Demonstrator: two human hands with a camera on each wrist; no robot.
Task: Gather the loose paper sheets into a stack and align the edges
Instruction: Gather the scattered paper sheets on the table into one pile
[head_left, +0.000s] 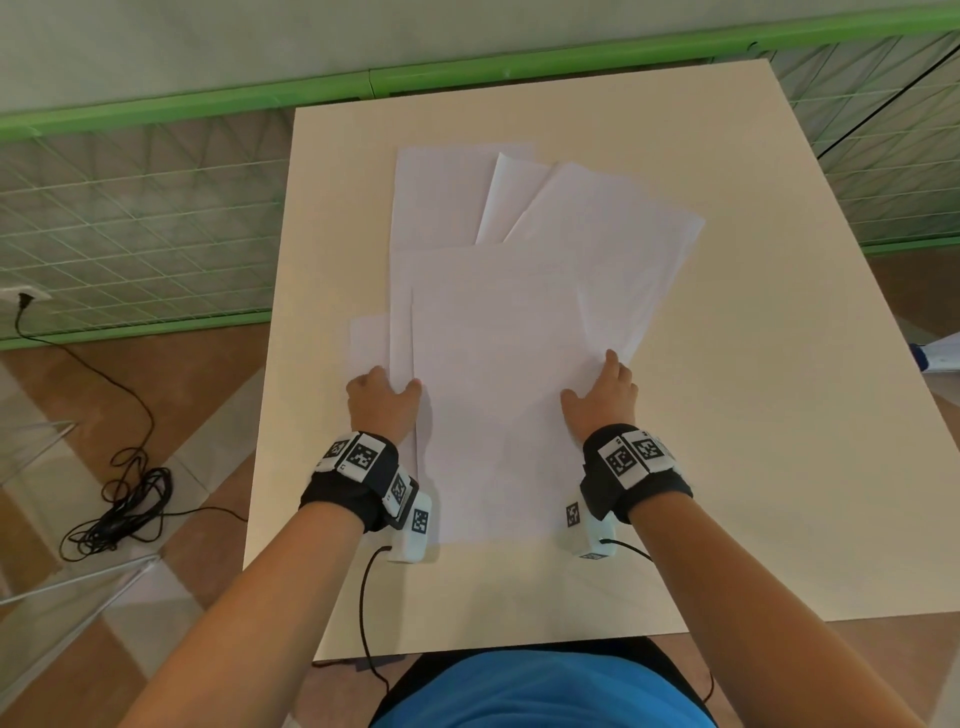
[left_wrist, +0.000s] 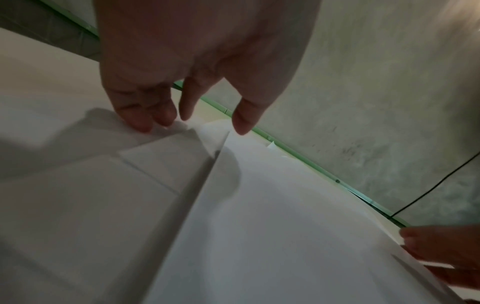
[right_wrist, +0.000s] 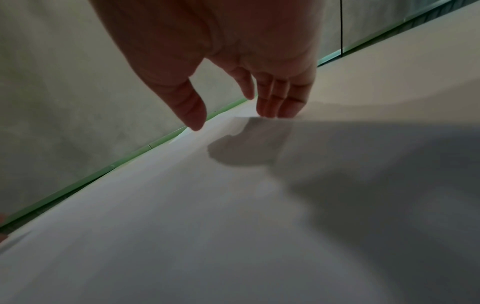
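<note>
Several white paper sheets lie fanned and overlapping on the cream table (head_left: 727, 415). The top sheet (head_left: 498, 415) is nearest me; a tilted sheet (head_left: 613, 249) and a straighter one (head_left: 441, 197) stick out behind it. My left hand (head_left: 389, 384) is at the top sheet's left edge. Its fingers (left_wrist: 145, 121) touch a lower sheet (left_wrist: 161, 160), and its thumb hovers over the slightly raised edge of the top sheet (left_wrist: 259, 205). My right hand (head_left: 597, 384) is at the right edge, fingertips (right_wrist: 272, 111) resting on the paper (right_wrist: 207, 205), thumb raised. Neither hand grips a sheet.
A green mesh fence (head_left: 130, 218) runs behind and beside the table. A coiled black cable (head_left: 119, 509) lies on the floor at the left. A blue and white object (head_left: 935, 356) pokes in at the right edge. Bare tabletop shows right of the sheets.
</note>
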